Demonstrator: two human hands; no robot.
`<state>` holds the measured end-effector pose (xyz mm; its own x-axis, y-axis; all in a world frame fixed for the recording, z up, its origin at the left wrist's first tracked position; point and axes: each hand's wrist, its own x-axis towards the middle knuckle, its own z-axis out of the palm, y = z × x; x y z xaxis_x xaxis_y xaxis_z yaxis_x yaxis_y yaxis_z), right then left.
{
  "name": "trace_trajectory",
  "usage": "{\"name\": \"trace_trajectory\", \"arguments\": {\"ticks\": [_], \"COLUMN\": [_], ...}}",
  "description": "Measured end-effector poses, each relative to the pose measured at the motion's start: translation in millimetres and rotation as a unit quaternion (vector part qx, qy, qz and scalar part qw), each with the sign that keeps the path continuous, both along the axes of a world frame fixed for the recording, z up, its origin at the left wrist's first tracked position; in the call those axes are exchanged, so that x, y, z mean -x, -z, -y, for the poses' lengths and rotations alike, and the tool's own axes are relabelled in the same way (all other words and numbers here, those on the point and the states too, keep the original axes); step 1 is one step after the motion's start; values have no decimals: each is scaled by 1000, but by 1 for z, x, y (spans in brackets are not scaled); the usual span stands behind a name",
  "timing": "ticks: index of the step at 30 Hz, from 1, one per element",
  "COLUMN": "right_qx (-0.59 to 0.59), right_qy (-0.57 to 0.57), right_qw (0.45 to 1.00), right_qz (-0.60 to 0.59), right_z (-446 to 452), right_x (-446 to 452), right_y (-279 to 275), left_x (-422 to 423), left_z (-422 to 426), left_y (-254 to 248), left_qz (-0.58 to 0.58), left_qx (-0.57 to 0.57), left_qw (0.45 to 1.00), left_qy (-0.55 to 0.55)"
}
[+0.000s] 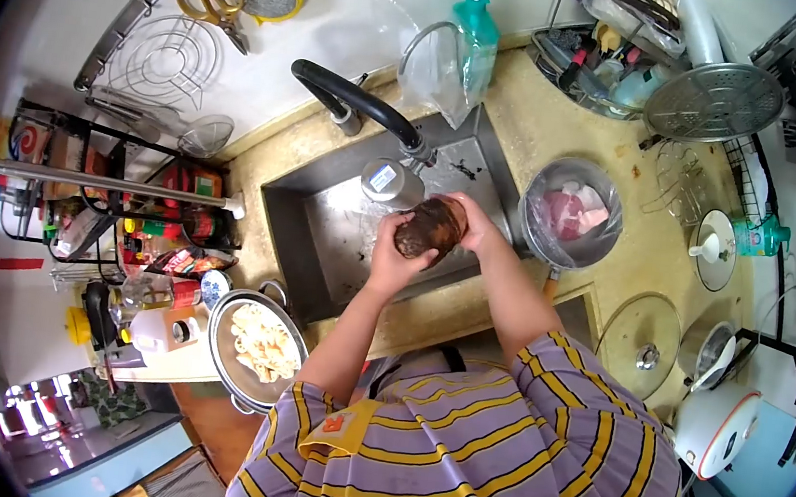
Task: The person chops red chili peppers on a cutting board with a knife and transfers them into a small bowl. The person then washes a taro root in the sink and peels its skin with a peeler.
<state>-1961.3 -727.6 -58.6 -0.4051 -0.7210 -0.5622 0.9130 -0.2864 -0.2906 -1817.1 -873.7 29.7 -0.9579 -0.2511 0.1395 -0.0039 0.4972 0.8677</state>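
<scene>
Over the sink [289, 227], I hold a thick, dark brown root vegetable [427, 228] between both hands; its exact kind is unclear. My left hand [400, 264] wraps its lower left end, with the thumb across the near side. Around its upper right end curl the fingers of my right hand [469, 223]. Just behind the vegetable is a metal cylinder [392, 182] with a white and blue label, below the black faucet [365, 100]. Whether water is running cannot be made out.
Right of the sink, a plastic-lined pan [567, 255] contains raw meat [574, 212]. At left stands a pot [223, 366] of pale chopped pieces. A glass lid [638, 347] lies on the right counter. A green pump bottle [475, 33] stands behind the sink.
</scene>
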Motion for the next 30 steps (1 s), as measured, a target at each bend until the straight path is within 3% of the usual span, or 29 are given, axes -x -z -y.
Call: {"name": "trace_trajectory", "arguments": {"ticks": [1, 3, 7, 11, 14, 17, 18, 21, 22, 25, 26, 30], "right_qx": [32, 94, 336, 381, 308, 112, 5, -42, -11, 3, 6, -159], "right_qy": [-8, -27, -89, -30, 33, -23, 11, 67, 28, -135, -151, 22], "right_qw": [999, 995, 932, 916, 926, 983, 998, 997, 998, 991, 988, 974], "right_qz": [9, 26, 107, 118, 216, 140, 68, 11, -55, 8, 3, -160], "right_z": [-4, -10, 8, 13, 13, 12, 5, -3, -6, -20, -26, -25], "right_x": [-2, -5, -8, -17, -17, -2, -3, -10, -9, -8, -10, -47], "right_y": [0, -2, 2, -4, 46, 58, 59, -11, -14, -49, -40, -59], "left_x": [-4, -9, -18, -12, -11, -8, -8, 0, 6, 19, 25, 50], "left_z": [3, 6, -4, -12, -15, -3, 5, 35, 45, 53, 55, 21], "left_y": [7, 8, -13, -11, -10, 12, 25, 52, 55, 81, 95, 102], "left_qz": [59, 165, 291, 283, 281, 255, 244, 223, 234, 243, 243, 173], "left_qx": [-166, -479, -695, -714, -687, -634, -610, -593, -586, -558, -597, -716], "left_qw": [984, 859, 650, 632, 657, 718, 744, 772, 775, 792, 762, 664], "left_qy": [-25, -77, -101, -99, -132, -128, -122, -56, -28, -53, -62, -130]}}
